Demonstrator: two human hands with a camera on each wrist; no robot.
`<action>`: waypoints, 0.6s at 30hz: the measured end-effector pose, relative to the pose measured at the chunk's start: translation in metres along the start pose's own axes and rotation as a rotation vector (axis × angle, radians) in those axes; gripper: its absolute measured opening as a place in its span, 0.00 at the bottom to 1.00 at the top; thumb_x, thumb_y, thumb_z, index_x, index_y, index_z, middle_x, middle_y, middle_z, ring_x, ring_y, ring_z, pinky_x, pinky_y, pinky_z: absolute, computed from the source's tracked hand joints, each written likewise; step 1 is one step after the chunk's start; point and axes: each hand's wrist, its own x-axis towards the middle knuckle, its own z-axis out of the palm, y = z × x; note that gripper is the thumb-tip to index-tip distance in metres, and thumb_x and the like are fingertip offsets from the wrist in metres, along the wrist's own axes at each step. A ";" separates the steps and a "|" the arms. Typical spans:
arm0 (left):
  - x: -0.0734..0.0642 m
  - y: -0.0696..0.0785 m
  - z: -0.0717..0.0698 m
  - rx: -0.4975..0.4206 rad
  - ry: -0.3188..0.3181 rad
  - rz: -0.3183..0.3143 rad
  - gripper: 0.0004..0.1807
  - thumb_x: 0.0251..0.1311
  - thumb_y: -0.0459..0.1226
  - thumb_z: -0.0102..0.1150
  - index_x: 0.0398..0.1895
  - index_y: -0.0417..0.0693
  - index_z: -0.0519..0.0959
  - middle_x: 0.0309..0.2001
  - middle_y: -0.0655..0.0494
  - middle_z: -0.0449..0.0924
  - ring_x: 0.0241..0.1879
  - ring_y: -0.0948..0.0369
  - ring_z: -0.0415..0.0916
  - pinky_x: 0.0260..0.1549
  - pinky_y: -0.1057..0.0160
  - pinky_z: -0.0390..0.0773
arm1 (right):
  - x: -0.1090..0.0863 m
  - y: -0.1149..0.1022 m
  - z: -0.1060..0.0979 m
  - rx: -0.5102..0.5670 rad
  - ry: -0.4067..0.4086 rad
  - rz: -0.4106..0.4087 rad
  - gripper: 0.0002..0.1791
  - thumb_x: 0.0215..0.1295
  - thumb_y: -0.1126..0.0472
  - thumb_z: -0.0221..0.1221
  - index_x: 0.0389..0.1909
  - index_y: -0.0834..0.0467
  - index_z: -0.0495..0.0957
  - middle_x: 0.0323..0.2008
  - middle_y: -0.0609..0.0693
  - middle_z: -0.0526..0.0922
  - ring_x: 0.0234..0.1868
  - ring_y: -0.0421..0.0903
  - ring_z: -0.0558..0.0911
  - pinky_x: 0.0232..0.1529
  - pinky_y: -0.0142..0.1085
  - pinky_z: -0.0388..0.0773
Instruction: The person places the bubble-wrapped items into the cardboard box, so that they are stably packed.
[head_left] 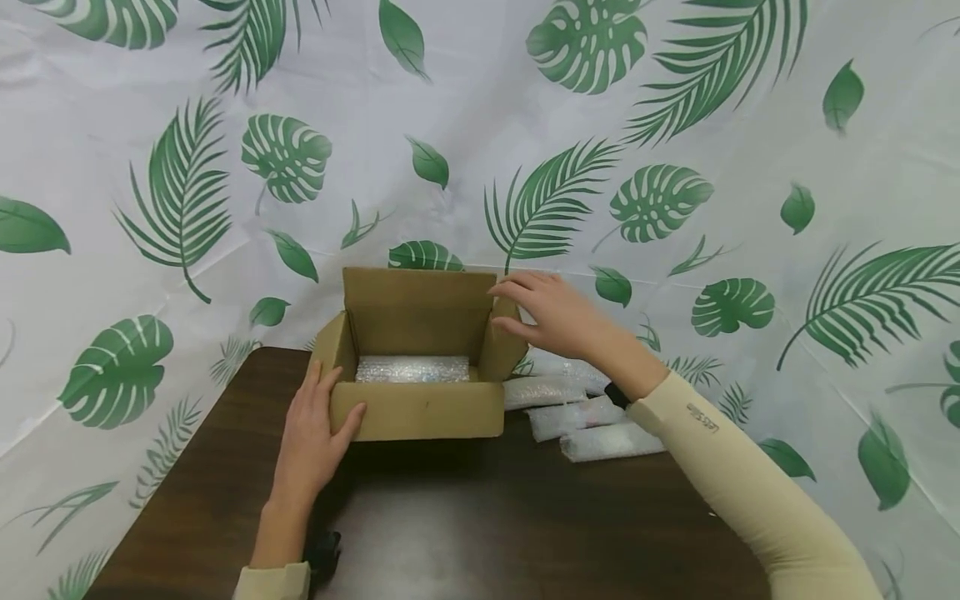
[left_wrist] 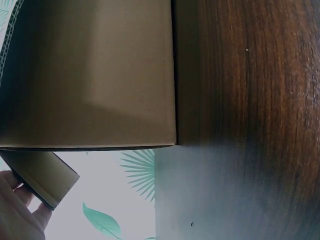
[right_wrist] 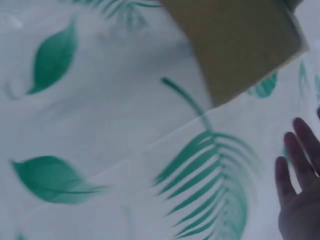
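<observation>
An open cardboard box (head_left: 420, 412) stands on the table with its flaps raised or folded outward. Inside it lies a bubble-wrapped package (head_left: 412, 368). My left hand (head_left: 311, 437) grips the box's near left corner, fingers along the left flap and thumb on the front flap. In the left wrist view, the fingers of that hand (left_wrist: 17, 215) are against a cardboard flap (left_wrist: 47, 175). By the right flap (head_left: 501, 346) is my right hand (head_left: 555, 315), fingers extended and holding nothing. The right wrist view shows its fingers (right_wrist: 302, 142) spread, apart from the cardboard flap (right_wrist: 245, 47).
Several bubble-wrapped packages (head_left: 611, 442) lie on the dark wooden table (head_left: 465, 517) to the right of the box, partly under my right forearm. A white sheet with green leaf prints (head_left: 450, 92) hangs behind the table.
</observation>
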 end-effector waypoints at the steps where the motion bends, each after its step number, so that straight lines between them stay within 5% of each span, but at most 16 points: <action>1: 0.000 -0.001 0.000 -0.002 0.005 0.001 0.39 0.70 0.46 0.70 0.80 0.45 0.66 0.83 0.30 0.57 0.80 0.30 0.58 0.72 0.25 0.62 | -0.009 0.004 0.001 0.025 0.027 0.003 0.28 0.80 0.44 0.60 0.74 0.50 0.75 0.71 0.53 0.78 0.75 0.57 0.75 0.76 0.60 0.69; 8: -0.003 -0.002 0.001 -0.009 0.007 0.005 0.39 0.70 0.45 0.70 0.79 0.44 0.67 0.83 0.30 0.57 0.79 0.30 0.59 0.71 0.25 0.62 | -0.080 0.034 0.022 0.204 0.188 0.144 0.31 0.81 0.45 0.59 0.78 0.51 0.71 0.74 0.53 0.76 0.77 0.57 0.73 0.74 0.62 0.70; 13: -0.001 -0.002 0.001 -0.019 -0.001 -0.001 0.39 0.70 0.46 0.71 0.79 0.45 0.67 0.84 0.34 0.58 0.81 0.33 0.58 0.72 0.26 0.62 | -0.131 0.054 0.054 0.254 0.284 0.240 0.30 0.76 0.55 0.67 0.75 0.56 0.74 0.71 0.57 0.79 0.73 0.61 0.75 0.71 0.63 0.71; 18: 0.000 -0.004 0.000 -0.026 -0.005 -0.017 0.39 0.70 0.47 0.70 0.79 0.46 0.67 0.84 0.36 0.58 0.81 0.33 0.59 0.72 0.27 0.63 | -0.173 0.072 0.102 0.255 0.178 0.358 0.37 0.69 0.62 0.72 0.77 0.61 0.71 0.70 0.64 0.78 0.70 0.67 0.75 0.68 0.68 0.71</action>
